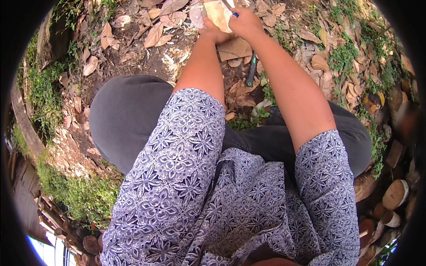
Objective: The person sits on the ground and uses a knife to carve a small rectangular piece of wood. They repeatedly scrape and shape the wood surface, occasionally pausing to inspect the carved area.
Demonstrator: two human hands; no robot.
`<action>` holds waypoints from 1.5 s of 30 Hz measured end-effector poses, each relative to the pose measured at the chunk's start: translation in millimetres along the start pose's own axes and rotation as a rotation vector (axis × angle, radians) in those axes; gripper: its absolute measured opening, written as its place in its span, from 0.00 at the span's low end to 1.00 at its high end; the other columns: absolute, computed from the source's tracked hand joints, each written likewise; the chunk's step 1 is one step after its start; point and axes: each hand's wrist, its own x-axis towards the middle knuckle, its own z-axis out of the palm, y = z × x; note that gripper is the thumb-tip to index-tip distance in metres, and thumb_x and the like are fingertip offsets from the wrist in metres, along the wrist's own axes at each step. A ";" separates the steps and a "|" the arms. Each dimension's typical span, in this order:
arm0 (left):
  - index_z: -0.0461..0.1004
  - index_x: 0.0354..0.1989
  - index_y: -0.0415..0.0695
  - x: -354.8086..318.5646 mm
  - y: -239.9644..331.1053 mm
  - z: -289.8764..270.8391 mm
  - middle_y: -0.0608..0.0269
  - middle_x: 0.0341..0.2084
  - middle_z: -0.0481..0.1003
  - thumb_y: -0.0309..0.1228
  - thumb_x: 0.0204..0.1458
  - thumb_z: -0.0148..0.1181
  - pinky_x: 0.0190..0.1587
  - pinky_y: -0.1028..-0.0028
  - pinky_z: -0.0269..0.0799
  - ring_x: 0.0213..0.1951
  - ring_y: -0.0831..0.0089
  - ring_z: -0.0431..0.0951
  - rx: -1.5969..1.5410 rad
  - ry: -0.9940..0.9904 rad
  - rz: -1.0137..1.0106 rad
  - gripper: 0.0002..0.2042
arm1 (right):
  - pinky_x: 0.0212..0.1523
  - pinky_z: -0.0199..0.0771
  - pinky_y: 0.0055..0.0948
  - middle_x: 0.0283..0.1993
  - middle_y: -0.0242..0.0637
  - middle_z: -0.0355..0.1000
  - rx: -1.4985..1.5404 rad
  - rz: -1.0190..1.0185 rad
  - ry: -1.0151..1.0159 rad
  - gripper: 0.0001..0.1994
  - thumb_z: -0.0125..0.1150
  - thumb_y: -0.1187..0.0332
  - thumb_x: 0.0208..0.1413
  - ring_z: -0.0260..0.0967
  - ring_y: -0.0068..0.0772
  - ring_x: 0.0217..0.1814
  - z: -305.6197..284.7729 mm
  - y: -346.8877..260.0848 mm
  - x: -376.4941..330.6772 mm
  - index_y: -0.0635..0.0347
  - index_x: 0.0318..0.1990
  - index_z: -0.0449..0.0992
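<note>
- Person seated or crouched outdoors, seen from above; both bare forearms reach forward to the top edge of the view.
- Left hand grips the lower left edge of a pale, flat piece of wood, fingers closed around it; the piece is cut off by the upper rim, so its full shape cannot be told.
- Right hand is closed around a small blue-tipped tool, which touches the right side of the wood piece; what kind of tool it is cannot be told, too little shows.
- Both hands sit close together, nearly touching, with the wood between them.
- A dark-handled tool with green trim lies on the ground between the forearms, well below the hands, its long axis running roughly up and down the view.
- Ground is bare soil strewn with dry brown leaves; pale wood shavings lie just left of the left forearm.
- Person wears a blue-and-white patterned top with short sleeves and dark grey trousers, knees spread.
- Cut logs are stacked at lower right; green weeds edge the left side.
</note>
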 end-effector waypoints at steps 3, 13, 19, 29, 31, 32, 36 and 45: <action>0.19 0.72 0.46 0.8 2.4 1.2 0.36 0.69 0.44 0.68 0.28 0.72 0.67 0.56 0.61 0.68 0.46 0.58 -0.044 -0.003 0.003 0.75 | 0.50 0.77 0.37 0.44 0.45 0.80 -0.114 -0.151 0.161 0.23 0.52 0.62 0.57 0.79 0.43 0.44 7.7 18.2 -9.3 0.50 0.60 0.75; 0.18 0.72 0.46 11.5 5.9 2.7 0.34 0.70 0.40 0.69 0.27 0.71 0.69 0.58 0.59 0.69 0.46 0.57 -0.047 0.023 0.027 0.76 | 0.58 0.74 0.39 0.59 0.41 0.74 -0.105 0.005 0.082 0.24 0.54 0.65 0.56 0.72 0.43 0.60 1.3 10.3 -24.6 0.43 0.62 0.73; 0.17 0.72 0.46 12.5 0.1 1.0 0.34 0.70 0.41 0.67 0.27 0.73 0.67 0.57 0.60 0.69 0.46 0.56 -0.057 -0.017 -0.006 0.76 | 0.55 0.75 0.39 0.49 0.46 0.78 -0.102 -0.035 0.115 0.22 0.52 0.63 0.56 0.77 0.44 0.51 9.5 9.7 -7.2 0.49 0.60 0.75; 0.15 0.71 0.49 5.7 2.3 2.4 0.36 0.69 0.44 0.64 0.29 0.75 0.66 0.56 0.62 0.68 0.46 0.58 -0.011 0.010 0.014 0.76 | 0.49 0.77 0.39 0.42 0.48 0.80 0.017 0.028 -0.027 0.23 0.50 0.64 0.55 0.79 0.44 0.44 5.4 3.8 13.0 0.50 0.59 0.76; 0.16 0.71 0.49 5.1 0.5 3.1 0.36 0.68 0.44 0.65 0.29 0.75 0.66 0.56 0.63 0.68 0.46 0.58 -0.020 0.014 0.006 0.76 | 0.51 0.76 0.40 0.44 0.48 0.79 -0.033 -0.078 0.077 0.22 0.51 0.63 0.56 0.78 0.46 0.47 8.6 14.8 0.2 0.50 0.59 0.76; 0.16 0.71 0.49 6.3 0.5 2.9 0.36 0.68 0.44 0.65 0.29 0.74 0.66 0.56 0.63 0.68 0.46 0.58 -0.029 0.017 0.003 0.76 | 0.52 0.76 0.40 0.46 0.49 0.79 -0.059 -0.130 0.135 0.22 0.52 0.63 0.56 0.78 0.47 0.48 7.6 18.7 -7.4 0.50 0.58 0.76; 0.22 0.70 0.42 22.0 -4.5 7.3 0.36 0.59 0.61 0.65 0.30 0.73 0.49 0.62 0.72 0.53 0.53 0.72 0.033 0.123 0.036 0.72 | 0.58 0.74 0.41 0.57 0.45 0.74 -0.096 -0.060 0.079 0.22 0.54 0.63 0.59 0.73 0.46 0.59 11.0 26.1 -30.1 0.44 0.62 0.73; 0.23 0.70 0.41 30.1 -8.1 14.4 0.35 0.60 0.60 0.62 0.32 0.74 0.49 0.62 0.72 0.53 0.52 0.72 0.030 0.140 0.041 0.71 | 0.57 0.74 0.42 0.57 0.44 0.75 -0.069 0.030 0.052 0.21 0.52 0.63 0.60 0.72 0.45 0.59 6.4 17.0 -54.8 0.45 0.62 0.72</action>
